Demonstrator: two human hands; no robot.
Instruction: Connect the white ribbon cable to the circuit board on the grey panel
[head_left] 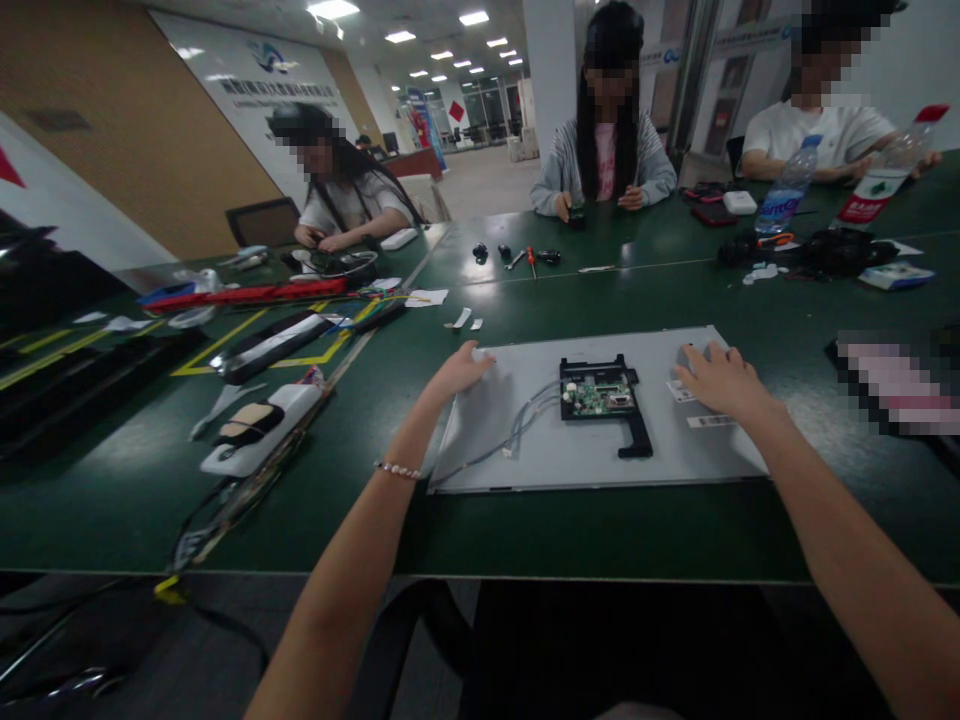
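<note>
A flat grey display panel (517, 400) lies back side up on the green table in front of me. Near its middle is a black plastic bracket (636, 432) with a green circuit board (600, 396) in it. Thin grey cables (517, 430) run from the board to the panel's left part. My left hand (461, 368) rests at the panel's far left corner, fingers stretched out. On the panel's right part lies my right hand (720, 378), fingers spread, beside white labels (712, 421). Neither hand grips anything.
Across the table sit several people. A white power strip (262, 430) and a long black part (274, 345) lie to the left. Small tools, including a red screwdriver (532, 262), are beyond the panel. Bottles (787, 190) and a phone-like slab (900, 385) are at right.
</note>
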